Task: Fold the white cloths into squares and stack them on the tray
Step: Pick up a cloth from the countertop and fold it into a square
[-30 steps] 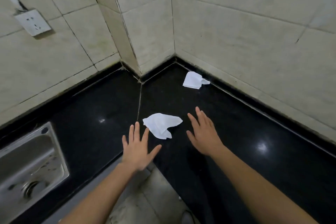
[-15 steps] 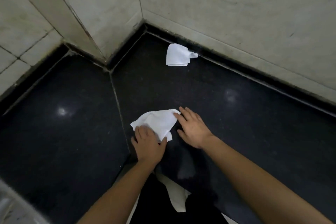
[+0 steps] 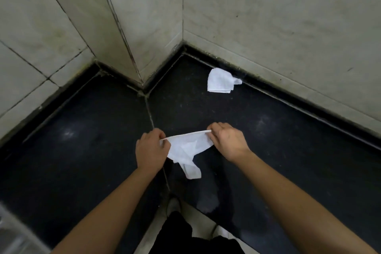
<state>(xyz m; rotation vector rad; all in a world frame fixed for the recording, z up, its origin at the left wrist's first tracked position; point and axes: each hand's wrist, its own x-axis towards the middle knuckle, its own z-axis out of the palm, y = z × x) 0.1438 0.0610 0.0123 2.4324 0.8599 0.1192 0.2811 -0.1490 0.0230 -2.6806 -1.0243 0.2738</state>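
A crumpled white cloth (image 3: 187,150) hangs above the black countertop (image 3: 82,150), stretched between both hands. My left hand (image 3: 151,149) pinches its left top corner and my right hand (image 3: 228,140) pinches its right top corner. The cloth's lower part droops toward me in a loose tail. A second white cloth (image 3: 221,81) lies bunched on the counter farther back, close to the right wall. No tray is in view.
The black counter wraps an inner corner, with tiled walls (image 3: 268,27) behind and on both sides. A seam (image 3: 151,117) runs across the counter under the hands. The rim of a steel sink (image 3: 12,233) shows at the bottom left.
Both hands reached the nearer cloth on the counter, took hold of its top corners and lifted it, pulling the edge taut. The view tilted down and closer.
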